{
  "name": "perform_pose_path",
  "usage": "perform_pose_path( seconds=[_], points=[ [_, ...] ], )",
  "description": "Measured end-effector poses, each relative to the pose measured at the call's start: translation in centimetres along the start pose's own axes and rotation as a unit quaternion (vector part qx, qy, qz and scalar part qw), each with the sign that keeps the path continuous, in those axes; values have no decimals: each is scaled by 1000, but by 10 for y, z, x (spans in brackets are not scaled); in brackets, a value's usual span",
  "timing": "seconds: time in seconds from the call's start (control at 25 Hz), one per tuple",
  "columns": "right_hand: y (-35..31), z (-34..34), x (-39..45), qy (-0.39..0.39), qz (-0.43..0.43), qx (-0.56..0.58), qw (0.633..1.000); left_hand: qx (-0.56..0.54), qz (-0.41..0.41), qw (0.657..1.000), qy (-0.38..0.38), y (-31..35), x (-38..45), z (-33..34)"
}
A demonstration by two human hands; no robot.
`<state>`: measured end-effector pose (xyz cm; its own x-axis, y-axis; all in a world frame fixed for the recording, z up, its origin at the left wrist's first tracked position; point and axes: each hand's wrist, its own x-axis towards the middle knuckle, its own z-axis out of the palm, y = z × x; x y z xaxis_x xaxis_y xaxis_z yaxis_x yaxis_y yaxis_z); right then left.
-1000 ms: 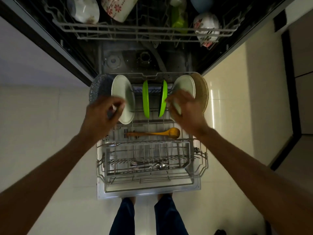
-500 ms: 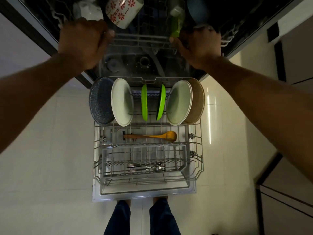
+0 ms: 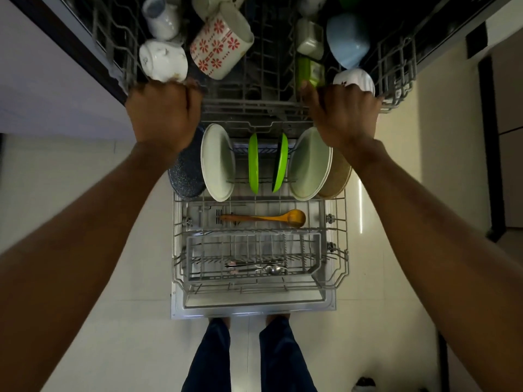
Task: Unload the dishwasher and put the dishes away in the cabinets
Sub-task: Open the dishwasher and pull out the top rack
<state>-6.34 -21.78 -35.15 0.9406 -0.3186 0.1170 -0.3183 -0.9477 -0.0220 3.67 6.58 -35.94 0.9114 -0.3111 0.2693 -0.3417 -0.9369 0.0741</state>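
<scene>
My left hand [image 3: 162, 116] and my right hand [image 3: 343, 114] both grip the front rail of the upper rack [image 3: 252, 106], which stands out over the lower rack [image 3: 338, 241]. The upper rack holds a white teapot [image 3: 162, 62], a red-flowered mug [image 3: 220, 42], a blue bowl [image 3: 348, 38] and a green cup [image 3: 310, 70]. Below, on edge, stand a dark speckled plate [image 3: 185, 176], a pale plate [image 3: 216, 162], two green plates [image 3: 253, 162], another pale plate [image 3: 308, 165] and a tan plate [image 3: 338, 176]. A wooden spoon [image 3: 264, 217] lies flat in the lower rack.
Metal cutlery [image 3: 256, 267] lies in the basket at the lower rack's front. The open dishwasher door [image 3: 254, 311] lies flat just ahead of my legs [image 3: 209, 360]. Pale tiled floor [image 3: 119, 321] runs on both sides; dark cabinet trim [image 3: 486, 137] stands at the right.
Both hands left the plates in the lower rack, rose to the upper rack's front rail and gripped it. The upper rack has come out toward me.
</scene>
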Motion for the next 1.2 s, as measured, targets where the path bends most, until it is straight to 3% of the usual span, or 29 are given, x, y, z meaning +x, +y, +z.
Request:
perform_pose_path(
  seconds=[0.12,0.36,0.56,0.88,1.2],
  points=[
    [4,2,-29,39,15,6,999,6,-6,1000,15,8,-34,-1],
    [3,-6,-75,-32,42,30,998,18,-27,999,-13,12,-82,-15],
    [-3,-13,-117,-17,54,45,997,-14,-29,999,-2,14,-121,-34],
    [-4,-25,-141,-32,67,70,995,-60,-40,995,-64,17,-148,-45],
    [-9,-32,-187,-39,66,54,996,-63,-58,993,-76,15,-192,-55]
  ],
)
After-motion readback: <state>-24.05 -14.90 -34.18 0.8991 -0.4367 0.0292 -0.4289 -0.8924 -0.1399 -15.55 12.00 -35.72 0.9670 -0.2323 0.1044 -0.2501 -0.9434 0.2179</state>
